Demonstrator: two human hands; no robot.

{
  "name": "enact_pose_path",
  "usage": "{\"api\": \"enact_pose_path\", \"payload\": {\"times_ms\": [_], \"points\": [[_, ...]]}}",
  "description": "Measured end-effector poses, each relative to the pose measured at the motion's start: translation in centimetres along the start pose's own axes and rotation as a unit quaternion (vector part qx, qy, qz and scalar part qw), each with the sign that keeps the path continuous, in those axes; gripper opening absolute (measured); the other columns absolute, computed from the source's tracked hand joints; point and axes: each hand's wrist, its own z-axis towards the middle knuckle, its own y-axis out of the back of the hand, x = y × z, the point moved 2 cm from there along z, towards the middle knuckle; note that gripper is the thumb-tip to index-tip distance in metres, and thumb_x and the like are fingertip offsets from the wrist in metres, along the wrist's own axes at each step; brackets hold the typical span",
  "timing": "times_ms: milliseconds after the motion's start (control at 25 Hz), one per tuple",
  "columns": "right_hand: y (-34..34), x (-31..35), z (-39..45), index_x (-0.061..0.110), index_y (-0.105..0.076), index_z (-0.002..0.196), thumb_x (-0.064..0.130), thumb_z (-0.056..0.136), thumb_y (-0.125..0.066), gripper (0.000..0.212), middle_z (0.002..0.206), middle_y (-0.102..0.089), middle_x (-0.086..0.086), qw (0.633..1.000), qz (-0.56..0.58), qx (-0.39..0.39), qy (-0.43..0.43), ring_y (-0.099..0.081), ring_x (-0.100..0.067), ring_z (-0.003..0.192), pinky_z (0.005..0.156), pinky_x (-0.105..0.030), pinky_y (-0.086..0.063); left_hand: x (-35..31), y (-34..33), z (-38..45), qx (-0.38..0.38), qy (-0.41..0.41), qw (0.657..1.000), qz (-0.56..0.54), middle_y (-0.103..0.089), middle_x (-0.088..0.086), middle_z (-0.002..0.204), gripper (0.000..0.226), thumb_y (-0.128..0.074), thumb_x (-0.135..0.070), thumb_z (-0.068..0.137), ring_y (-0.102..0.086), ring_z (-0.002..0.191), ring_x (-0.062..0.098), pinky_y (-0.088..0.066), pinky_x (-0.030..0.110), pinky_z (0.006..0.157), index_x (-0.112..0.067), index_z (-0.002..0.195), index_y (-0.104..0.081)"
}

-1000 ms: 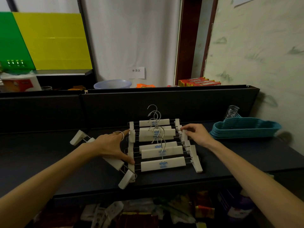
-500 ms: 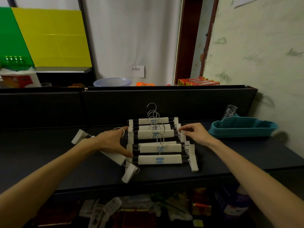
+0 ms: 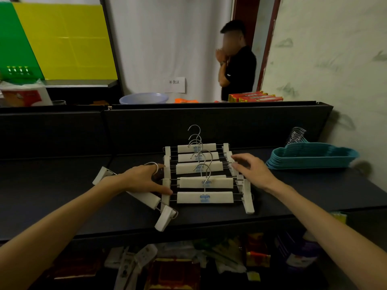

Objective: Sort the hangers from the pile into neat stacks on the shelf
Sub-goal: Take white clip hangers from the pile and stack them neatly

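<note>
Since earlier, a person (image 3: 236, 59) has appeared behind the shelf (image 3: 62, 195). Both hands flank the white clip hangers (image 3: 204, 183) mid-shelf: left hand (image 3: 144, 178) and right hand (image 3: 253, 170) released, squaring them; one stray hanger (image 3: 146, 198) remains, teal stack (image 3: 312, 156) already neat.

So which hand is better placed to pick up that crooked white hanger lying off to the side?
Left. The left hand already lies over the stray hanger, while the right hand rests at the far side of the row of white hangers.
</note>
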Motion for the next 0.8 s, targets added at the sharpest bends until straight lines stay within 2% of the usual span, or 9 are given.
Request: {"api": "enact_pose_path", "payload": {"times_ms": [80,160,240,440,520,600,720,800], "points": [[-0.7,-0.2,-1.3,0.022,-0.052,0.140,0.048,0.096,-0.057,0.052,0.139,-0.052,0.004,1.000,-0.019,0.003,0.007,-0.050,-0.011,0.126,0.106,-0.037,-0.045,0.0,0.0,0.0,0.003,0.002,1.000,-0.011,-0.051,-0.003,0.146,0.130,-0.060,-0.091,0.043,-0.051,0.130,0.018,-0.041,0.039,0.110,-0.033,0.155,-0.027],[-1.6,-0.9,-1.8,0.022,-0.043,0.147,0.056,0.096,-0.051,0.062,0.148,-0.043,0.004,0.997,-0.079,0.019,0.001,-0.040,-0.014,0.136,0.111,-0.037,-0.037,-0.2,0.2,0.0,0.010,0.001,1.000,-0.014,-0.052,-0.003,0.147,0.138,-0.058,-0.096,0.038,-0.052,0.128,0.017,-0.041,0.038,0.109,-0.033,0.156,-0.027],[-1.8,-1.2,-1.4,0.021,-0.037,0.151,0.056,0.098,-0.049,0.065,0.153,-0.038,0.003,0.994,-0.110,0.013,-0.007,-0.034,-0.016,0.141,0.113,-0.038,-0.035,-0.3,0.3,0.1,0.017,-0.002,1.000,-0.010,-0.051,-0.003,0.147,0.143,-0.054,-0.100,0.032,-0.051,0.125,0.015,-0.040,0.037,0.108,-0.032,0.156,-0.027],[-1.9,-1.6,-0.3,0.020,-0.040,0.149,0.056,0.099,-0.044,0.061,0.150,-0.043,-0.001,0.994,-0.110,-0.004,-0.020,-0.041,-0.018,0.137,0.109,-0.039,-0.040,0.2,0.0,0.6,-0.007,0.010,1.000,-0.015,-0.051,-0.001,0.148,0.148,-0.054,-0.103,0.032,-0.051,0.131,0.019,-0.041,0.040,0.110,-0.031,0.158,-0.021],[-1.8,-1.5,-0.3,0.020,-0.041,0.148,0.056,0.100,-0.043,0.060,0.149,-0.045,0.000,0.994,-0.106,-0.021,-0.019,-0.041,-0.018,0.136,0.107,-0.037,-0.039,0.4,0.4,0.5,-0.043,0.010,0.999,-0.013,-0.054,0.000,0.145,0.133,-0.056,-0.097,0.049,-0.053,0.129,0.019,-0.043,0.040,0.108,-0.030,0.159,-0.019],[-1.5,-1.2,-0.4,0.020,-0.045,0.145,0.056,0.100,-0.042,0.057,0.146,-0.048,0.001,0.994,-0.093,-0.064,0.003,-0.042,-0.015,0.135,0.107,-0.034,-0.038,0.4,1.4,0.4,-0.116,0.002,0.993,-0.025,-0.062,0.001,0.134,0.116,-0.047,-0.091,0.067,-0.059,0.118,0.016,-0.046,0.038,0.102,-0.025,0.158,-0.022],[-0.5,0.9,-0.2,0.018,-0.057,0.133,0.050,0.100,-0.042,0.048,0.135,-0.056,0.002,0.977,-0.062,-0.177,0.105,-0.045,-0.010,0.130,0.108,-0.041,-0.042,-0.4,4.3,0.5,-0.282,0.006,0.957,-0.065,-0.067,0.005,0.117,0.080,-0.045,-0.069,0.090,-0.065,0.100,0.017,-0.052,0.040,0.093,-0.018,0.152,-0.035],[0.1,3.6,0.3,0.017,-0.064,0.123,0.043,0.100,-0.046,0.039,0.125,-0.061,0.003,0.955,-0.050,-0.230,0.182,-0.050,-0.010,0.123,0.103,-0.040,-0.044,-1.6,6.5,1.2,-0.365,0.003,0.928,-0.073,-0.067,0.002,0.098,0.055,-0.044,-0.056,0.101,-0.065,0.085,0.015,-0.056,0.042,0.083,-0.017,0.139,-0.048]]}}
